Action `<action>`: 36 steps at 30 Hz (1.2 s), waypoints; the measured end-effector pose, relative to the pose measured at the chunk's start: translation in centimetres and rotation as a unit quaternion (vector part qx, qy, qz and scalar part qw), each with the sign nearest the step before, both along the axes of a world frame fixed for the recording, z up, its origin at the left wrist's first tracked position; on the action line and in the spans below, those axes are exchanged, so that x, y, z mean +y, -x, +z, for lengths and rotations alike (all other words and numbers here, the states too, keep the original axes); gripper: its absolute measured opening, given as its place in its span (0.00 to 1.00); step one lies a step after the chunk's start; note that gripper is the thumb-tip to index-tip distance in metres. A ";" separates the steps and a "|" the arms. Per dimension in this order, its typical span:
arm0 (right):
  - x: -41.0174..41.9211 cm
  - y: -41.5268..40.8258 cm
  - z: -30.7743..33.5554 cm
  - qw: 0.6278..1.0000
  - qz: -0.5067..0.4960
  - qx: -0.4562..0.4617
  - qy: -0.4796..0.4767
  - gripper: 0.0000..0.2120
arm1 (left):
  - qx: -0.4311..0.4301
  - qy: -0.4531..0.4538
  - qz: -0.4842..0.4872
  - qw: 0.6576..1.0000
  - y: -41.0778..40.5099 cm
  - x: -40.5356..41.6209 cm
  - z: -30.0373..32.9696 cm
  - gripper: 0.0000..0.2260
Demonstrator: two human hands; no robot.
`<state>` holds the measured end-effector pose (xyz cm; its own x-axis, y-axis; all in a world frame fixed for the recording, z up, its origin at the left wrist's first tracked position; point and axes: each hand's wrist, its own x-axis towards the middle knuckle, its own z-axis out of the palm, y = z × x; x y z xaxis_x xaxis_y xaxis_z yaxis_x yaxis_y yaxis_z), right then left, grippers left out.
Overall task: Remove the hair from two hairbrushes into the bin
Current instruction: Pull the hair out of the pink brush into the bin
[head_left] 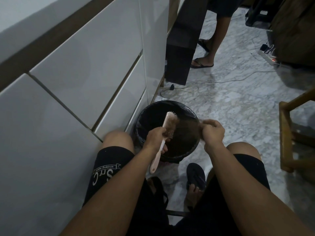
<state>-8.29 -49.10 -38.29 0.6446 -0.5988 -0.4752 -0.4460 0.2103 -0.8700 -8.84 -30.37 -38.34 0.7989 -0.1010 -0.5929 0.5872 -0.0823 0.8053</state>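
- Gripping a pale pink hairbrush [167,126] by the upper part of its handle, your left hand [154,138] was curled closed around it, bristles turned to your right and the head tilted up and away over the bin [190,150].
- You could see only one hairbrush; a second one did not show anywhere.
- Its bristle bed was clogged with a brownish mat of hair [172,126], thickest along the middle, while the pale tips of the bristles stood clear at the far end of the head.
- The handle's rounded end [152,169] hung below your wrist, past the near rim of the bin and over your left thigh.
- Your right hand [213,131] sat at the right rim of the bin, fingers pinched together; a faint, blurred veil of hair stretched from the brush towards that pinch.
- One round bin stood on the marble floor [238,108], lined with a black bag [150,116], touching or just beside the base of the white drawer unit [85,74] and between your two bare knees.
- You wore black shorts [109,167] and one dark sandal [196,174] showed clearly near the bin.
- A second person's two legs [214,40] in flip-flops stood well apart from the bin, at the far end of the floor.
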 end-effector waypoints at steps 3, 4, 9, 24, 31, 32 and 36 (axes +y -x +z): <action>1.0 0.4 0.7 0.995 0.097 -0.033 -0.008 0.15 | -0.012 -0.027 -0.033 0.999 0.2 0.0 0.2 0.18; 1.4 0.5 1.1 0.991 0.125 -0.042 -0.014 0.15 | -0.022 -0.039 -0.044 0.998 0.3 0.0 0.2 0.20; 1.9 0.6 1.3 0.972 0.229 -0.032 -0.040 0.06 | -0.069 -0.112 -0.086 0.988 0.6 0.3 0.1 0.25; -0.4 0.1 1.3 0.971 -0.058 -0.035 -0.231 0.10 | -0.030 -0.174 -0.121 0.977 0.5 0.2 -0.7 0.33; 1.4 1.2 0.8 0.927 0.348 -0.080 0.116 0.28 | -0.019 -0.125 -0.144 0.981 0.7 -0.1 -0.6 0.27; 1.6 1.3 0.4 0.903 0.393 -0.076 0.157 0.31 | -0.013 -0.115 -0.142 0.983 0.7 -0.2 -0.6 0.27; 2.4 1.3 0.0 0.902 0.353 -0.066 0.239 0.19 | 0.001 -0.098 -0.140 0.985 0.8 -0.1 -0.4 0.28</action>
